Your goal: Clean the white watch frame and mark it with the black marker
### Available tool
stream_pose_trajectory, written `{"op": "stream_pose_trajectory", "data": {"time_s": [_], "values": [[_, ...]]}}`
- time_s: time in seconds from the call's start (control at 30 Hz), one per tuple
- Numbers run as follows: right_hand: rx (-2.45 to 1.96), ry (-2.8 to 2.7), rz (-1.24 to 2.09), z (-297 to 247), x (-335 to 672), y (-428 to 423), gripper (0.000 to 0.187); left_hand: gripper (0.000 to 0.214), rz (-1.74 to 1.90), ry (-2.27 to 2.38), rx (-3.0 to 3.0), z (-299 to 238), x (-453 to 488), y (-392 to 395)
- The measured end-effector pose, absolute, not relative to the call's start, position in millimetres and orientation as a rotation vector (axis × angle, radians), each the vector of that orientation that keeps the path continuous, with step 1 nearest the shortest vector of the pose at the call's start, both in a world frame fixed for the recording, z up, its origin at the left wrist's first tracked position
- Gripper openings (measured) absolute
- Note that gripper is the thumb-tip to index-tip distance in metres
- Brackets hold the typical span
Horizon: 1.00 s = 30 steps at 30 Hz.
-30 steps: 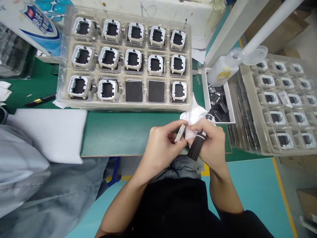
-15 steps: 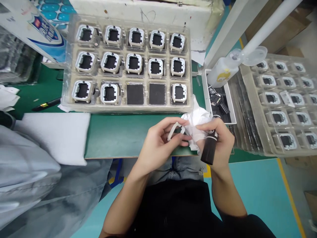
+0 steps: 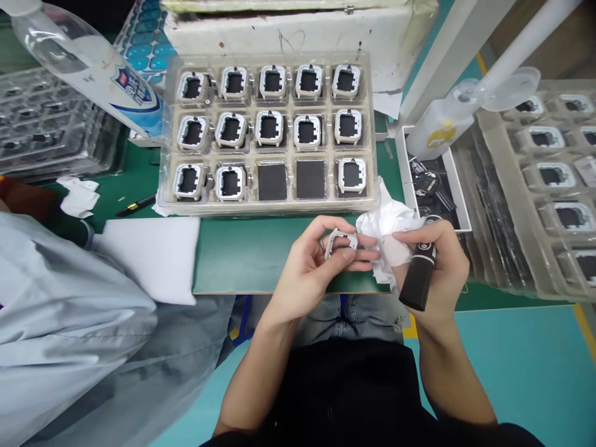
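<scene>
My left hand [image 3: 316, 267] holds a pale watch case frame [image 3: 343, 239] between thumb and fingers, tilted above the bench's front edge. Just right of it, my right hand [image 3: 440, 267] grips a black flashlight-like cylinder [image 3: 418, 276] with a white ring, its thick end toward me. A crumpled white tissue [image 3: 386, 230] is pinched in the same right hand, spreading toward the left fingers. Behind both hands lies a clear plastic tray [image 3: 265, 208] with similar frames in its pockets. Two front-row pockets show only dark foam.
A white box [image 3: 459, 205] with small black parts stands right of the tray, a squeeze bottle [image 3: 431, 133] above it. Stacked trays [image 3: 500, 248] rise at the right. A foam sheet [image 3: 153, 257], a pen [image 3: 135, 205] and a water bottle [image 3: 121, 87] are left, beside a person's grey sleeve [image 3: 69, 292].
The view has shifted, so the whole scene sits further right. In my left hand the frame has turned to show more of its face and opening. My right hand still grips the cylinder and tissue.
</scene>
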State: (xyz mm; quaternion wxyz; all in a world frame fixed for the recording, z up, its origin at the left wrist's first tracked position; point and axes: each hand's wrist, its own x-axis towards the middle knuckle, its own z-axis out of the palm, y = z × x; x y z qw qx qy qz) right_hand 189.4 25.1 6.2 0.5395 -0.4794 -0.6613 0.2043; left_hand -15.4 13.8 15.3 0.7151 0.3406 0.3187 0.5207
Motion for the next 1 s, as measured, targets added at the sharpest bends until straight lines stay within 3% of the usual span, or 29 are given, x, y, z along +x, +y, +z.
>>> {"op": "stream_pose_trajectory", "data": {"time_s": [0.5, 0.63, 0.93, 1.0], "values": [[-1.137, -1.567, 0.541, 12, 185, 24, 0.018, 0.032, 1.157, 0.719, 0.765, 14, -15, 13], [-1.096, -1.539, 0.354, 13, 184, 25, 0.019, 0.032, 1.177, 0.705, 0.745, 15, -14, 14], [-1.265, -1.593, -0.088, 23, 198, 22, 0.050, 0.027, 1.268, 0.775, 0.784, 15, -8, 12], [-1.278, -1.569, -0.164, 21, 202, 23, 0.048, 0.022, 1.280, 0.764, 0.819, 16, -7, 11]]}}
